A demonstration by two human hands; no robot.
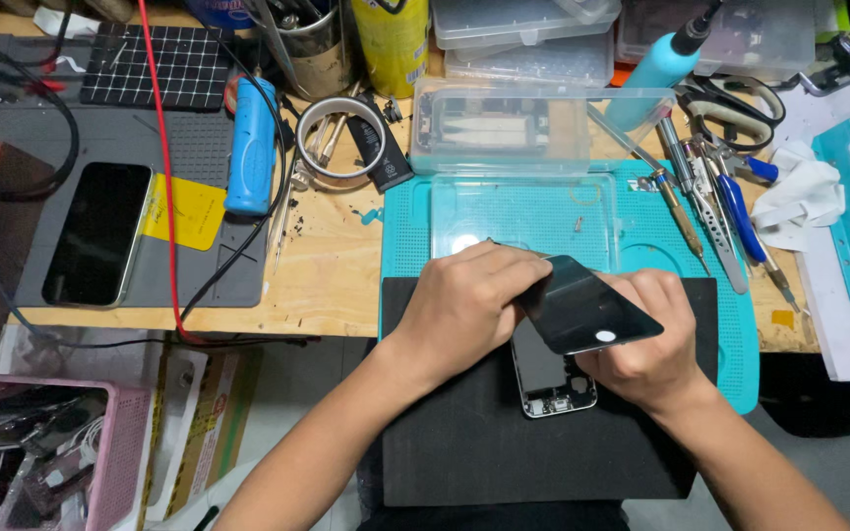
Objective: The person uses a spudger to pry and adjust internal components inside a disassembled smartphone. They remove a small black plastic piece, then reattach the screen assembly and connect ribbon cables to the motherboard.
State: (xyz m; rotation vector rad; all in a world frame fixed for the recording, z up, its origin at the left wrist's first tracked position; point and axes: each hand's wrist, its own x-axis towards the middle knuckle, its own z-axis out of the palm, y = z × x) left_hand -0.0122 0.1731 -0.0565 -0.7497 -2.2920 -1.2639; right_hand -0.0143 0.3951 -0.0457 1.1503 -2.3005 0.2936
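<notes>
Here, my left hand [459, 305] and right hand [646, 339] are both clamped on 1 black screen panel [582, 315], tilted up off the phone body [548, 379] on the black mat [464, 433]. Beyond lie 2 clear boxes, probably, on the teal mat [641, 226], and 1 yellow can [391, 39] farthest.

Even, fairly bright overhead light fell across the wooden workbench [327, 285], casting only short, soft shadows. White glare sat on the clear plastic box [533, 128] behind it. Below the bench's front edge the floor lay dimmer, and the frame's edges bowed slightly.
</notes>
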